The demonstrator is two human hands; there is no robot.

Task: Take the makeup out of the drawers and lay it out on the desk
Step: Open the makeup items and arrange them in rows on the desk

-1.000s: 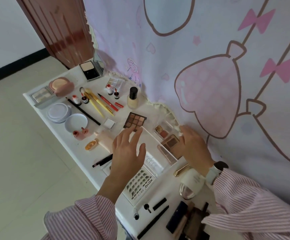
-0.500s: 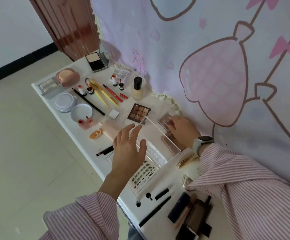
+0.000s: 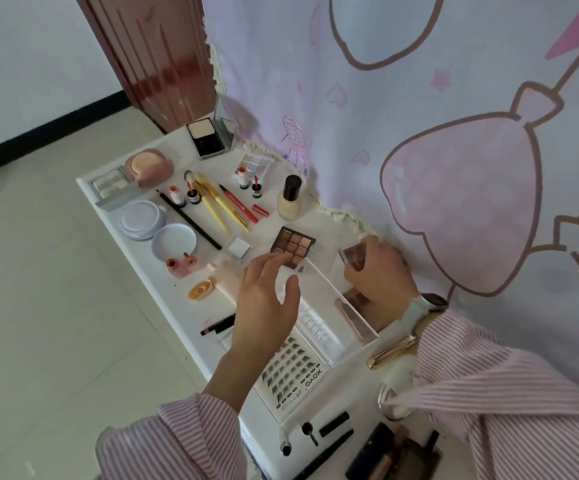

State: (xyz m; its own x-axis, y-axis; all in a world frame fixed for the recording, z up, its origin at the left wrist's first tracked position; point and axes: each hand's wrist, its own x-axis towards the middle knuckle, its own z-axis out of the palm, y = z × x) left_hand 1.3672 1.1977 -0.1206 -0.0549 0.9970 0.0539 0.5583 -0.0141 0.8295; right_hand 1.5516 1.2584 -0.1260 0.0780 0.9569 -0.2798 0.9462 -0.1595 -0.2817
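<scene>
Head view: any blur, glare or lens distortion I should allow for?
Head view: wide-angle bending curves the desk edge; the right hand and left hand look slightly soft; daylight is even, shadows faint; the clear drawer shows pale reflections.

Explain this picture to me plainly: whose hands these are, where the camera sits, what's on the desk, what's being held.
There is no machine here. A person wears a camera on the head, so you look down at their own two hands. The left hand hovers open over a clear drawer that stands on the white desk. The right hand, with a watch on its wrist, pinches a small brown compact beside the drawer, near the curtain. Makeup is laid out on the desk: a brown palette, a foundation bottle, yellow brushes, round tins and a lash card.
</scene>
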